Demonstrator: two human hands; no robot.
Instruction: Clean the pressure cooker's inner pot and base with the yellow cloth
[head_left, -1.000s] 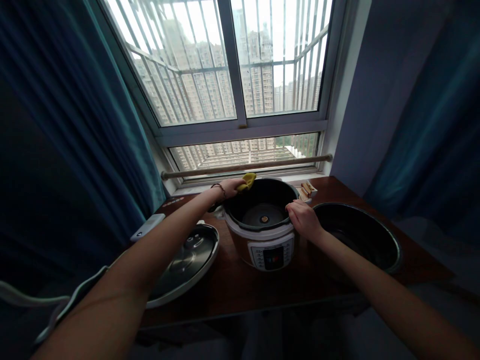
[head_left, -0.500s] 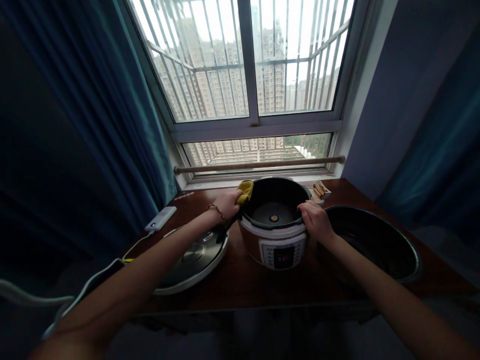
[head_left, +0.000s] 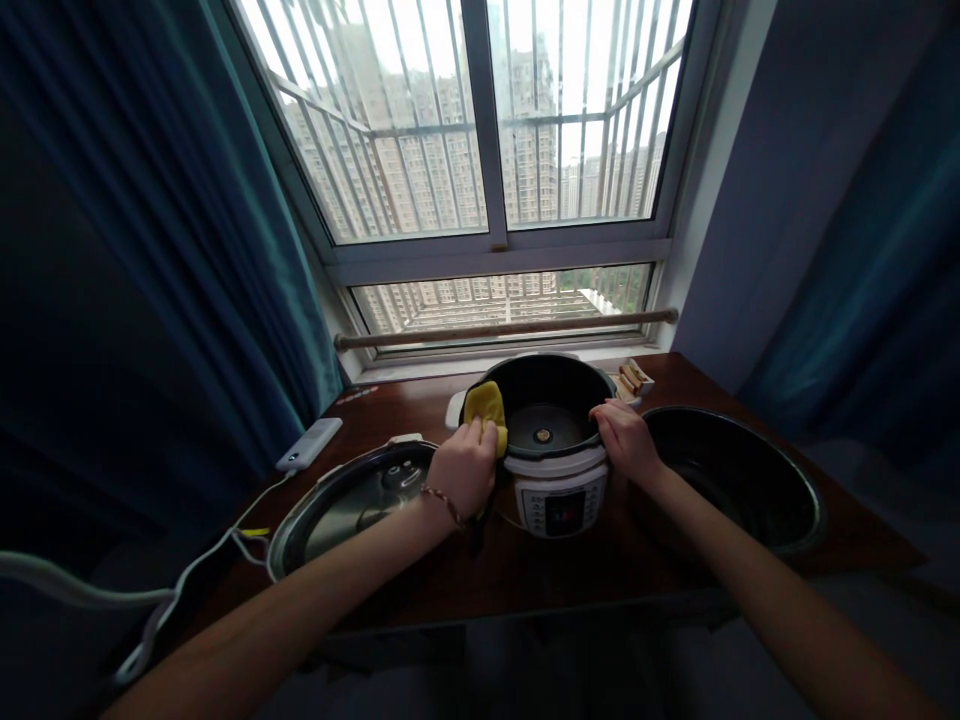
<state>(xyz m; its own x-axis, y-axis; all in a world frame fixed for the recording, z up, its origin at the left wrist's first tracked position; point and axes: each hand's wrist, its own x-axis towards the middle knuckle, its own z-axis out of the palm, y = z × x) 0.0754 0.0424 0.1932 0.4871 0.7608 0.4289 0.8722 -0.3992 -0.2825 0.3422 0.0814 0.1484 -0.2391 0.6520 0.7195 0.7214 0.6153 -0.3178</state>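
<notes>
A white electric pressure cooker (head_left: 559, 507) with a front control panel stands on the wooden table, its top uncovered and its dark inside showing. My left hand (head_left: 466, 468) grips a yellow cloth (head_left: 486, 408) that lies over the cooker's left rim. On the opposite side, my right hand (head_left: 626, 436) is closed around the right edge of the rim. Left of the cooker lies its round lid (head_left: 367, 500), inner metal side up, partly behind my left forearm. A large dark inner pot (head_left: 739, 475) sits to the right, partly covered by my right forearm.
Behind the cooker, a small white tray (head_left: 634, 380) holds brown pieces near the window sill. A white power bank (head_left: 310, 445) with a cable (head_left: 259, 497) rests at the table's left. A rail (head_left: 510, 330) crosses the window. Blue curtains (head_left: 247, 300) hang at both sides.
My left hand has moved toward me along the cooker's left rim with the yellow cloth. My right hand keeps its hold. The view has shifted slightly, uncovering more of the lid.
</notes>
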